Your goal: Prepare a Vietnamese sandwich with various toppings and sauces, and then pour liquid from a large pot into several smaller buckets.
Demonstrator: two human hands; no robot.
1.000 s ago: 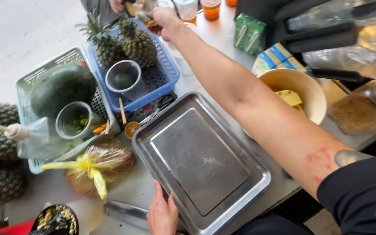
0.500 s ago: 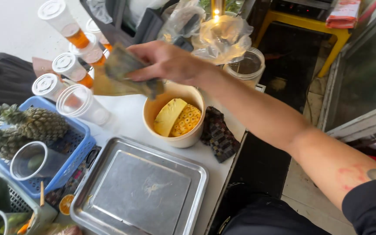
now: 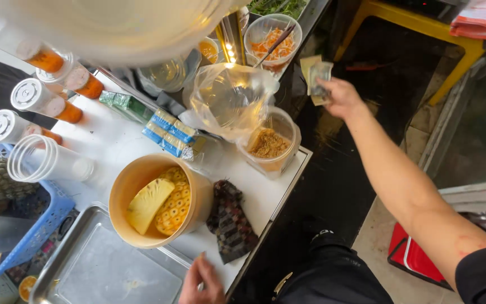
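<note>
While the right hand [image 3: 341,97] is reaching out past the far edge of the tabletop [image 3: 119,141], its grip is closing on a few folded banknotes [image 3: 316,76], which are sticking up above the fingers over the dark floor. Down at the near edge, the left hand [image 3: 201,281] is resting with fingers loosely spread, gripping nothing, just beside the steel tray [image 3: 102,270] and a dark patterned cloth [image 3: 229,219]. Between them, a yellow bowl [image 3: 136,180] is holding cut pineapple pieces [image 3: 158,205]. Behind it, a clear tub of brown shreds [image 3: 270,145] is sitting near a clear plastic bag [image 3: 229,98].
</note>
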